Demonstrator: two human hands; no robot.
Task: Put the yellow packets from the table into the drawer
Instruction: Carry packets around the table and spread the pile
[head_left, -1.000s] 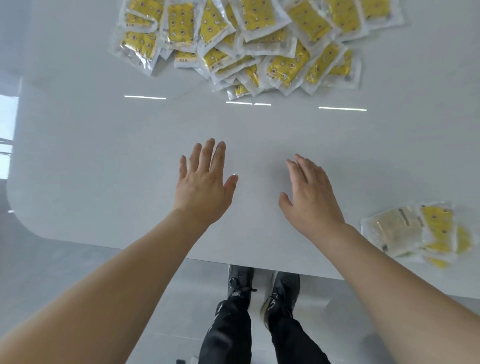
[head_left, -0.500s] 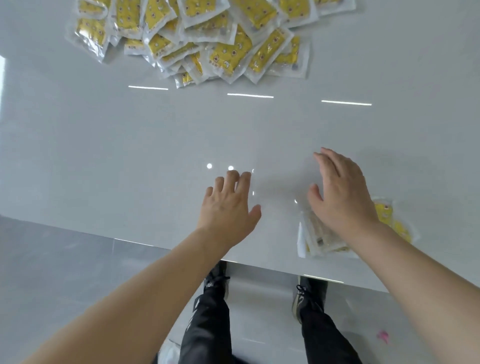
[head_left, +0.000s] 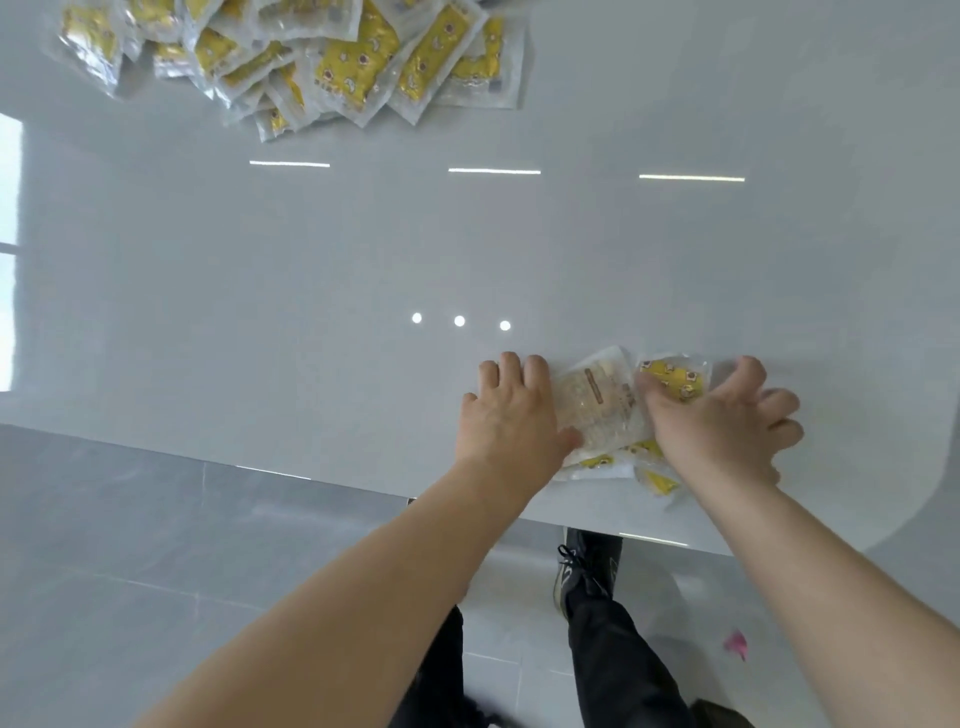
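Your left hand (head_left: 511, 415) and right hand (head_left: 727, 421) are bare, as are both forearms: no sleeves, gloves, watch or rings show. Below your fingers (head_left: 509, 366), you wear black trousers (head_left: 618, 654) and black lace-up shoes (head_left: 584, 566) with pale laces.

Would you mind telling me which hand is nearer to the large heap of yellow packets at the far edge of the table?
Left. The left hand lies closer to the heap of yellow packets, which sits far off to its front-left; the right hand rests further right, on the small near pile.

Yellow packets (head_left: 322, 57), glossy white table (head_left: 260, 312)
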